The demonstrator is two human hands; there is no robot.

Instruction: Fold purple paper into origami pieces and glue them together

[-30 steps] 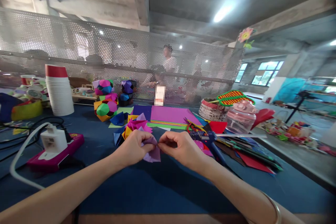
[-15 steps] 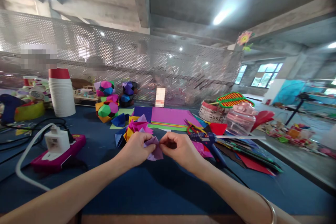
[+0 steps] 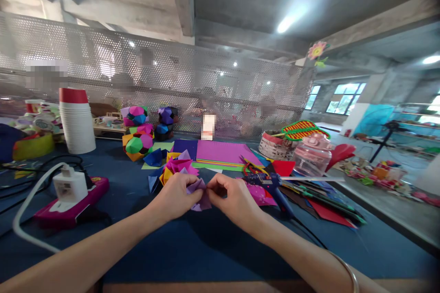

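Looking through the head camera, I see both bare hands meeting over the dark blue cloth-covered table [image 3: 213, 242], low in the middle of the view. The left hand [image 3: 175, 199] and the right hand [image 3: 232, 199] hold a small folded piece of lilac paper [image 3: 198, 191] between them. I see the left thumb and forefinger pressed together on the paper's left part, the other left fingers curled under it. The right hand's fingertips [image 3: 212, 187] pinch the paper's right edge, with the rest of that hand closed into a loose fist. The paper sits just above the table, touching both hands; I cannot tell whether its lower tip rests on the cloth. A thin silver bangle [image 3: 347, 270] circles the right wrist.

Just beyond the left hand lies a cluster of folded paper points in magenta, yellow and blue [image 3: 173, 168]. Behind that, a flat stack of coloured paper sheets with a purple one on top [image 3: 225, 152] lies on the cloth. To the right of the right hand I make out a blue glue gun [image 3: 275, 185] lying over scattered red and dark sheets. Farther right stands a clear plastic jar with a pink lid [image 3: 312, 155]. On the left, a white plug adapter on a magenta block [image 3: 70, 194] sits well apart from the hands, and a tall stack of white paper cups topped in red [image 3: 76, 121] stands near the perforated metal screen [image 3: 103, 68]. Several multicoloured paper balls [image 3: 137, 135] rest between the cups and the sheets.
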